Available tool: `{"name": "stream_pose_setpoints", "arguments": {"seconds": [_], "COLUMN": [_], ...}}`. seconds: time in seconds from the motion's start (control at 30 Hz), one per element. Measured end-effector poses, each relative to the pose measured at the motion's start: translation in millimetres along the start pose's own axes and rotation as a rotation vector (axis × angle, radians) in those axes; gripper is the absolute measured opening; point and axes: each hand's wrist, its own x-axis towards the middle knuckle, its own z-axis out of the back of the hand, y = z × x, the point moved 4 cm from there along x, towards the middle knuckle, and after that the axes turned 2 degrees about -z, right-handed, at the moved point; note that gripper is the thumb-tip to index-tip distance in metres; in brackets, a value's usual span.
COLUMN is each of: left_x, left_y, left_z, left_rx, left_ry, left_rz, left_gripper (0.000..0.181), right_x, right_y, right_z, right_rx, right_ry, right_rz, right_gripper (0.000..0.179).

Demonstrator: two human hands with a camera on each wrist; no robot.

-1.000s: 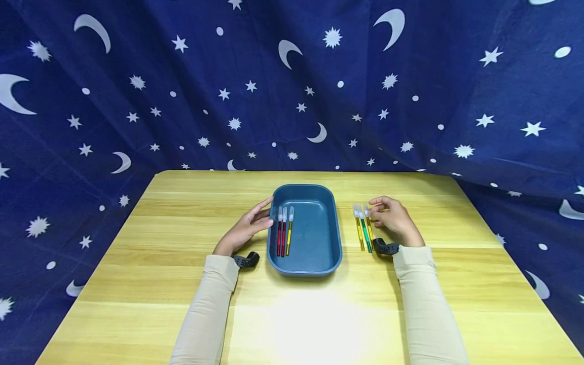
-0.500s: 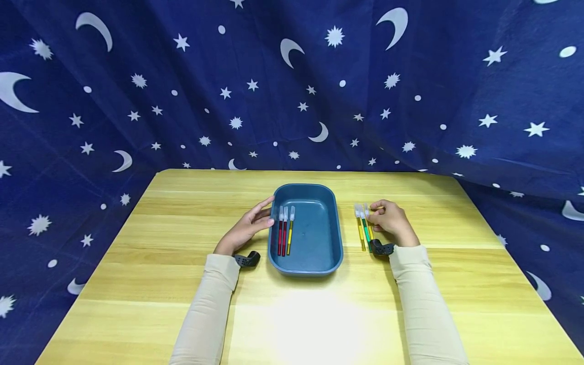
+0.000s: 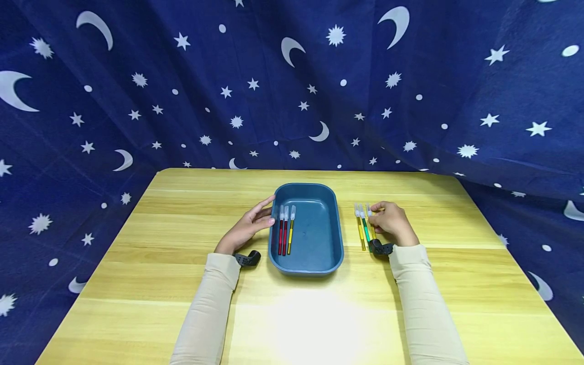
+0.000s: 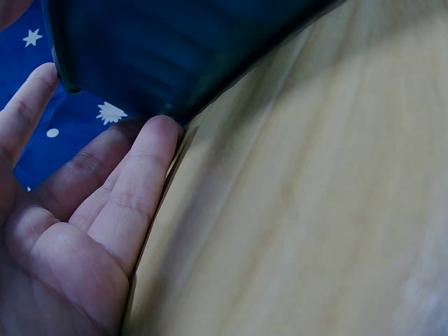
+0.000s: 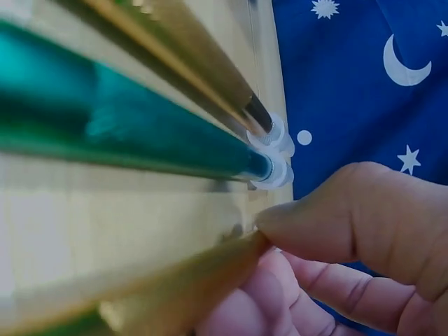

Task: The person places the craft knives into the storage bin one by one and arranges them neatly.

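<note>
My right hand (image 3: 391,222) pinches a gold craft knife (image 5: 182,283) between thumb and fingers, just below its clear cap. Left of it lie a green craft knife (image 3: 366,229) and another gold one (image 3: 361,232), both capped, side by side on the table. My left hand (image 3: 245,229) rests against the left side of a blue tray (image 3: 319,238), fingers extended; in the left wrist view a fingertip touches the tray's outer wall near its base. Inside the tray, along its left side, lie two red craft knives (image 3: 285,237) and a gold one (image 3: 291,237), caps pointing away.
The light wooden table (image 3: 182,299) ends at a dark blue curtain (image 3: 255,61) with moons and stars. A black wrist device (image 3: 248,259) sits on my left wrist and another (image 3: 381,248) on my right. Bright glare lies on the table in front of the tray.
My right hand has moved slightly left, and its thumb and fingers have taken hold of the rightmost gold craft knife. That knife has shifted a little away from the green one. My left hand stays put.
</note>
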Motion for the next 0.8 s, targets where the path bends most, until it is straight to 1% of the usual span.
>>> {"name": "stream_pose_setpoints", "arguments": {"seconds": [0.07, 0.17, 0.33, 0.47, 0.57, 0.8], "left_x": [0.0, 0.5, 0.6, 0.6, 0.4, 0.7], "left_y": [0.3, 0.8, 0.5, 0.0, 0.3, -0.4], "left_z": [0.2, 0.0, -0.1, -0.1, 0.3, -0.2], "left_rx": [0.002, 0.001, -0.005, -0.009, -0.006, -0.01], "left_ry": [-0.001, 0.001, 0.005, 0.007, 0.004, 0.005], "left_rz": [0.003, 0.004, 0.001, -0.003, 0.001, -0.003], "left_gripper": [0.072, 0.072, 0.072, 0.073, 0.073, 0.073], "right_x": [-0.3, -0.4, -3.5, -5.6, -5.4, -5.6], "right_y": [0, 0, 1, 5, 7, 16], "right_z": [0, 1, 5, 9, 11, 14], "right_rx": [-0.011, 0.001, 0.067, 0.114, 0.17, 0.274], "right_ry": [-0.006, 0.0, 0.033, 0.051, 0.066, 0.077], "right_rz": [-0.003, -0.014, -0.02, 0.006, 0.026, 0.093], "right_gripper": [0.038, 0.038, 0.039, 0.043, 0.046, 0.045]}}
